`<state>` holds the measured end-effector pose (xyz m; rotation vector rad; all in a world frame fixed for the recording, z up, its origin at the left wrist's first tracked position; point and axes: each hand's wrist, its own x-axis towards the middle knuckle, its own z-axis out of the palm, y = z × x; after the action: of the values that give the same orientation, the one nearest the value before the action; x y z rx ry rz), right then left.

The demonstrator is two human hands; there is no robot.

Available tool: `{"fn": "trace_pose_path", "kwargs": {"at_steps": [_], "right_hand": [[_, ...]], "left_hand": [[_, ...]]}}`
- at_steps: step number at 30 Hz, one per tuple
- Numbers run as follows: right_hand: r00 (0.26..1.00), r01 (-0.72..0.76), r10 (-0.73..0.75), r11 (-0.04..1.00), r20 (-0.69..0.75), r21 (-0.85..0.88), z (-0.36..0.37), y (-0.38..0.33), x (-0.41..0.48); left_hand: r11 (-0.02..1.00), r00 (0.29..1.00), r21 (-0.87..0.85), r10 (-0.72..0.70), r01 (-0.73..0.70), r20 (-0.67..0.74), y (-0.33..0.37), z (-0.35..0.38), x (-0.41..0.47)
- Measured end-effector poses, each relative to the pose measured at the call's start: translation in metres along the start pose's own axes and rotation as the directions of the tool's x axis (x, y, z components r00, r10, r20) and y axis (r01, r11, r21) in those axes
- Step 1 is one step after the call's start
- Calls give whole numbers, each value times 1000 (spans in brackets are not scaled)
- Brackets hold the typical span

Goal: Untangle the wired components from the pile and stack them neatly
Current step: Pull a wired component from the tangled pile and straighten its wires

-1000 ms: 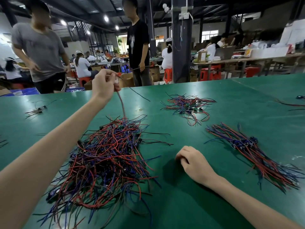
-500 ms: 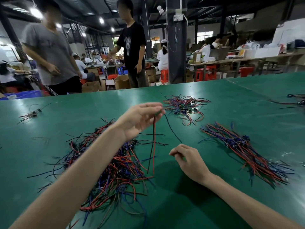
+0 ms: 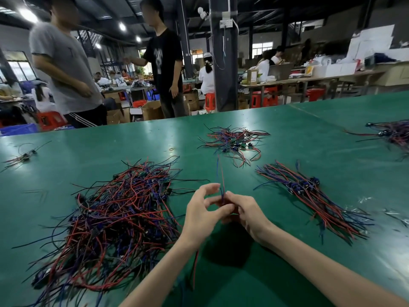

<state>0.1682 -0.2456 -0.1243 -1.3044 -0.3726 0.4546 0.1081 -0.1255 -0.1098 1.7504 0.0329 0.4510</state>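
Observation:
A big tangled pile of red, blue and black wired components [image 3: 115,220] lies on the green table [image 3: 287,134], left of centre. To the right lies a straighter stack of wired components [image 3: 309,196]. Between them, above the table, my left hand [image 3: 203,216] and my right hand [image 3: 247,211] meet and together pinch one wired component [image 3: 222,182]. Its red and blue wires stick up from my fingers, and a red wire hangs down below my left wrist. The component's body is hidden by my fingers.
A smaller tangle [image 3: 234,140] lies further back at centre. Another bundle [image 3: 394,134] sits at the far right, and a tiny one [image 3: 24,156] at the far left. Two people [image 3: 66,69] stand beyond the table's far edge; workbenches and stools fill the background.
My left hand pulled one component free of the big pile and brought it down and right. My right hand lifted off the table and took hold of it too.

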Motion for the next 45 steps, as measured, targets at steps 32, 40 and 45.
{"fn": "trace_pose_path", "kwargs": {"at_steps": [32,40,45], "right_hand": [[998,-18,22,997,52,-74,10,-5,-12],[988,-116,115,993,107,3,8,-11,-11],[988,-137,137,991,67,3,7,-9,-10]], "left_hand": [[962,987,-221,-160,161,25,-11,-10,2],[962,989,-243,-141,125,-46,-9,-5,0],[992,993,-106,-70,61,-91,-11,-5,0]]}}
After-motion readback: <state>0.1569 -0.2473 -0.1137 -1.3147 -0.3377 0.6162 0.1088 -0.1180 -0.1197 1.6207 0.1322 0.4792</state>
